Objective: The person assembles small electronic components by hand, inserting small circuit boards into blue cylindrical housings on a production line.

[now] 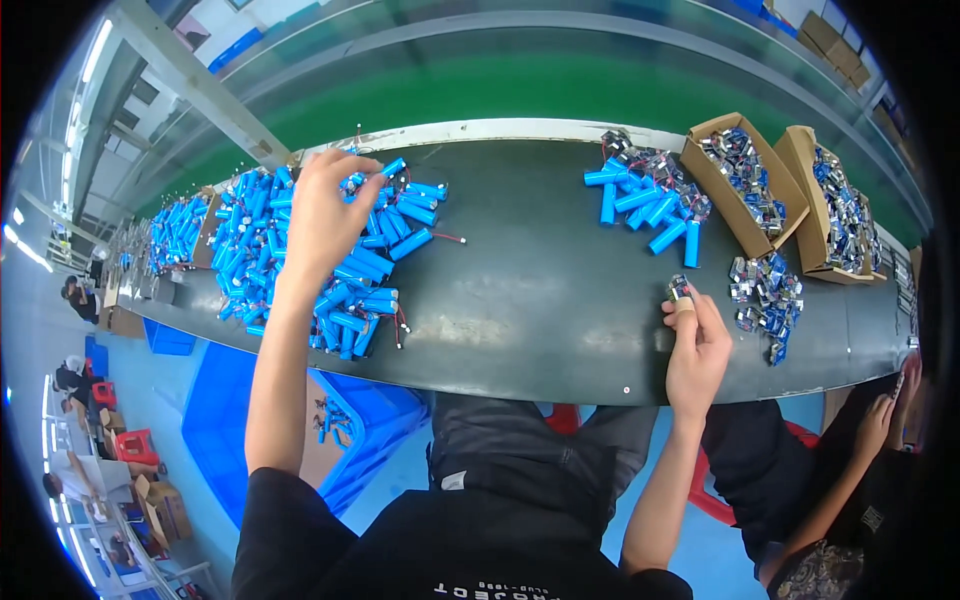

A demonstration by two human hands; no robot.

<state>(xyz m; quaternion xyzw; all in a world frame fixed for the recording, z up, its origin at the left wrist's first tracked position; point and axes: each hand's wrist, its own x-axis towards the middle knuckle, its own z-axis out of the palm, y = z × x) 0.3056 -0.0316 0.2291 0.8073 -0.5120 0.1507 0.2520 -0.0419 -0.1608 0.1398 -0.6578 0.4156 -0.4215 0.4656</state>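
Observation:
My left hand (pixel 335 205) is over the right part of a big heap of blue cylindrical battery cells (pixel 250 235). Its thumb and forefinger close at the end of one blue battery cell (pixel 394 168). Thin red and black wires with white plugs trail from several cells. On the right, my right hand (pixel 697 345) pinches a small circuit board (pixel 680 288), dark and silvery, upright between thumb and fingers. Just beyond that hand lies a smaller group of wired blue cells (pixel 655 205). Loose blue-and-silver circuit boards (pixel 768 300) are to its right.
Two cardboard boxes (pixel 725 190) (pixel 808 225) full of circuit boards stand at the right of the dark bench (pixel 510 270). Blue bins (pixel 225 415) are below the bench's near edge at left. A co-worker's hand (pixel 880 415) is at the far right.

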